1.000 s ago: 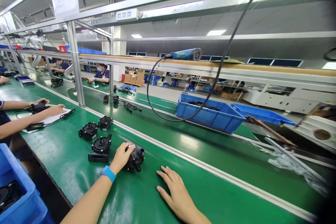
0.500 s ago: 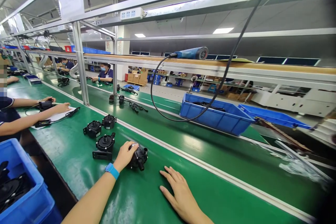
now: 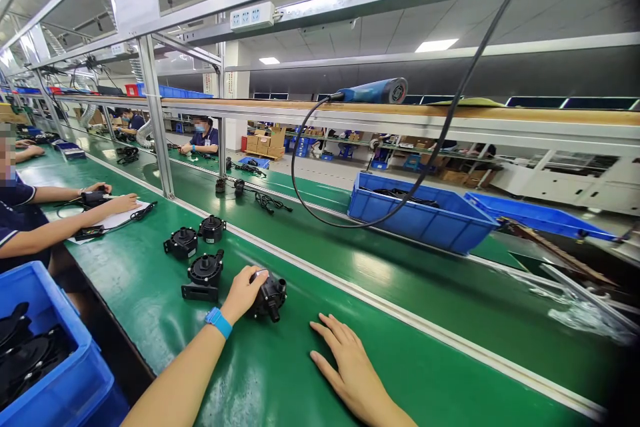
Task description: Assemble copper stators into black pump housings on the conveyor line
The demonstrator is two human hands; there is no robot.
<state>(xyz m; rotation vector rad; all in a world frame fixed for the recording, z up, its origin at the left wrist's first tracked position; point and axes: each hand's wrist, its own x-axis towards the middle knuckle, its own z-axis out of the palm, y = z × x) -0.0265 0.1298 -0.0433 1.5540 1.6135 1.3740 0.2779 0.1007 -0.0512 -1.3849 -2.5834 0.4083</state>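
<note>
My left hand point(image 3: 245, 295), with a blue band at the wrist, is closed around a black pump point(image 3: 273, 295) that rests on the green bench point(image 3: 300, 373). The pump's short spouts point up and toward me; its far left side is hidden by my fingers. To the right of it my right hand point(image 3: 347, 361) lies palm down near the bench surface, fingers spread, holding nothing. Left of my left hand stand a black pump with a bracket point(image 3: 204, 275) and, behind it, two more black pumps, one on the left point(image 3: 181, 242) and one on the right point(image 3: 212, 229).
A blue bin point(image 3: 55, 347) with black parts stands at the lower left. A co-worker's arms point(image 3: 75, 220) reach over the bench at left. A white rail point(image 3: 380, 300) runs along the bench. Beyond it sits another blue bin point(image 3: 420, 220); a black cable point(image 3: 300, 180) hangs from a blue power tool point(image 3: 375, 91).
The view has shifted slightly, so the scene sits a little differently in the frame. Both my hands and the pump otherwise keep their places on the bench.
</note>
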